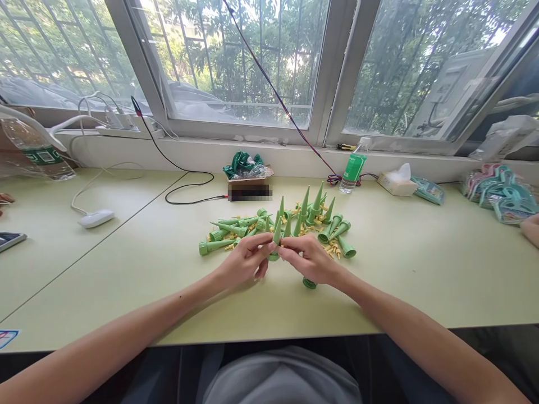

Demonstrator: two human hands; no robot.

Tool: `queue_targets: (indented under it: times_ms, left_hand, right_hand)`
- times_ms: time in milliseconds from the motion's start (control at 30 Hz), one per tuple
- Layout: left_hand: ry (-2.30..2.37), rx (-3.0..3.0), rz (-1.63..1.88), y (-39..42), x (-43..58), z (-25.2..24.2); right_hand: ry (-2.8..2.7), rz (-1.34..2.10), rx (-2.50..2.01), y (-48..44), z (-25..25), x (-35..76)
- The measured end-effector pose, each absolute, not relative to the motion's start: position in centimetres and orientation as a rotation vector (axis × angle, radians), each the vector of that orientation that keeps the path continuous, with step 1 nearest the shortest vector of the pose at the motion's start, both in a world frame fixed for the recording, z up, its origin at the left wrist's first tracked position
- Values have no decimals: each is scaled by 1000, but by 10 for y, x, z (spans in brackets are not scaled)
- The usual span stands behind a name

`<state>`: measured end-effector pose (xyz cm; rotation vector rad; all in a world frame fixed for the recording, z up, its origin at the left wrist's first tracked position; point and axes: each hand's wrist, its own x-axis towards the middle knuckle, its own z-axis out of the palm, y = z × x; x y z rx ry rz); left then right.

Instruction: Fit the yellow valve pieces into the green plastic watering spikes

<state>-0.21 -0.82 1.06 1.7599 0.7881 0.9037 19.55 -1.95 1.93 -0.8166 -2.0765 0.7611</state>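
I have the left hand (pixel 246 261) and the right hand (pixel 309 257) close together, both pinched at the fingertips on one green cone (pixel 277 231), which stands point up between them. The fingers hide whether any smaller part is gripped with it. Just under my right wrist, a ribbed green end (pixel 309 284) rests on the table (pixel 404 264).

Nearer the body, a strip of tabletop runs to the front edge, with both forearms crossing it. To the right, a broad pale stretch reaches toward the hangers (pixel 505 193); to the left, another runs across a seam to a white device (pixel 96 218) and a phone (pixel 12 241).

Straight ahead I am blocked by a heap of more cones (pixel 304 206), some upright, some lying, with small yellow pieces (pixel 332 248) among them. Beyond it sit a small box (pixel 250 178), a black cable (pixel 189 173), a green-labelled bottle (pixel 352 168) and a tissue box (pixel 397 183), backed by the windowsill (pixel 202 147). Part of another person (pixel 531 229) shows at the far right edge.
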Motion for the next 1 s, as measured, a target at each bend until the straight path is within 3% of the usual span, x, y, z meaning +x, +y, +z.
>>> queue_targets:
  times_ms: [567, 733, 1000]
  left_hand:
    - [956, 1652, 1312, -11, 5, 17]
    - [1001, 1692, 1257, -10, 3, 12]
    - [1137, 2255, 1012, -15, 4, 9]
  right_hand:
    - [-1745, 526, -1077, -6, 16, 202]
    - [-1654, 226, -1217, 3, 20, 216]
    - [-1843, -115, -1576, 14, 19, 226]
